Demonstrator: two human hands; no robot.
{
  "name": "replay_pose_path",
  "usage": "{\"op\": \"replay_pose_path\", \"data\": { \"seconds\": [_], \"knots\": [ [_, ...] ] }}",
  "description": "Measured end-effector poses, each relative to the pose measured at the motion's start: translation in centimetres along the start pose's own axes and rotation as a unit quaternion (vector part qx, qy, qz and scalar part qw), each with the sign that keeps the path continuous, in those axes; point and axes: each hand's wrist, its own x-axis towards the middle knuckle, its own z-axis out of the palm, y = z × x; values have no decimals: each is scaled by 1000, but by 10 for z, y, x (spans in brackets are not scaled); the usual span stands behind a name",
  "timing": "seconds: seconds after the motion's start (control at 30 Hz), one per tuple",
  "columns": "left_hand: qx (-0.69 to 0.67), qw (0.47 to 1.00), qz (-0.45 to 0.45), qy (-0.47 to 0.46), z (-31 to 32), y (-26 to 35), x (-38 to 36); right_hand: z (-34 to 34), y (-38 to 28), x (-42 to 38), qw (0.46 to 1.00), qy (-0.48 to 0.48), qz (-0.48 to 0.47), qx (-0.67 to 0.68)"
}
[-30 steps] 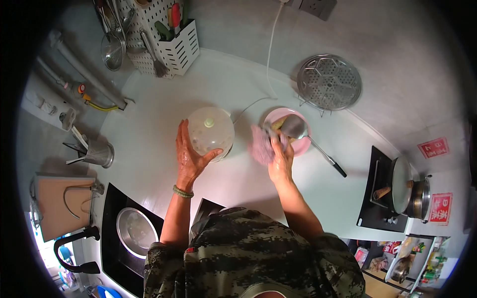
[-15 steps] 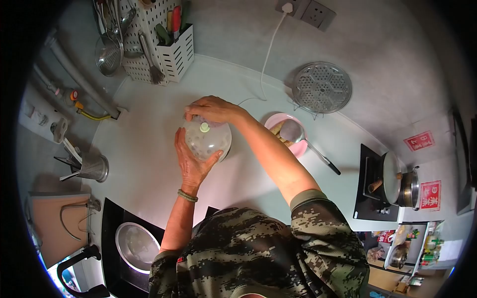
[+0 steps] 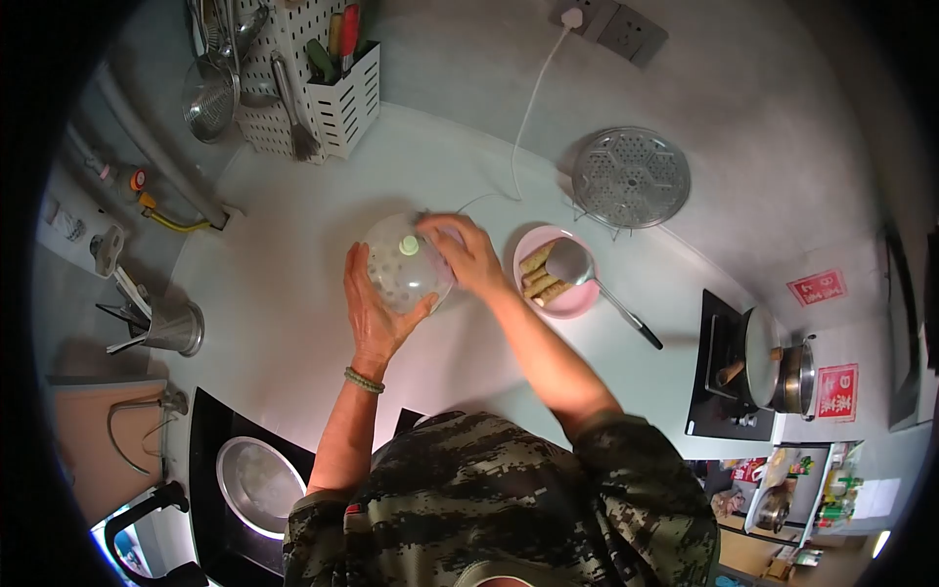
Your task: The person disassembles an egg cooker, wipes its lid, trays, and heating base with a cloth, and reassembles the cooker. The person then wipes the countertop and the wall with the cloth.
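Observation:
A round, see-through domed lid or container [image 3: 393, 277] with a pale green knob stands on the counter, dark spots showing through it. My left hand [image 3: 375, 311] cups its left and near side, thumb and fingers spread around it. At the far right edge, my right hand [image 3: 464, 256] has bent fingers near a small dark part; whether they grip it is hidden by blur. To the right is a pink plate [image 3: 564, 311] holding brown root-like pieces, with a ladle [image 3: 570, 262] resting across it.
A perforated steamer rack [image 3: 631, 178] leans at the back wall. Utensils hang by a white holder [image 3: 344, 108] at the back left. A metal bowl [image 3: 261, 486] sits in the black sink; a cooktop [image 3: 719, 377] with pots stands at right.
My right hand has slid rightward from the top of the lid to its right edge, uncovering more of it. My left hand stays around the near left side. The view has shifted slightly.

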Motion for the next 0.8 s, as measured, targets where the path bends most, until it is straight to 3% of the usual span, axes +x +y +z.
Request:
{"op": "replay_pose_path", "data": {
  "seconds": [0.07,0.13,0.23,0.33,0.43,0.5,0.6,0.7,0.8],
  "knots": [
    [1,1000,-4,4,1,0,-2,2,-17,43,990,-139,38,-11],
    [3,1000,0,6,3,-1,-1,14,-27,79,945,-309,62,-84],
    [8,1000,5,8,4,-5,-2,26,-50,101,886,-424,130,-137],
    [8,1000,-5,13,6,-6,-3,10,-39,87,930,-322,179,9],
    [11,999,-23,19,7,-4,-4,6,3,32,990,-63,59,109],
    [11,1000,-14,20,6,-2,-3,8,-9,-4,998,42,-48,-19],
    [3,1000,-31,-5,5,-3,-1,32,-24,-51,981,178,-57,-52],
    [-14,1000,-19,-15,3,-4,-1,40,-28,-65,971,228,-56,-54],
    [-3,1000,13,6,3,-4,-1,18,-11,-29,987,160,1,-26]
  ]
}}
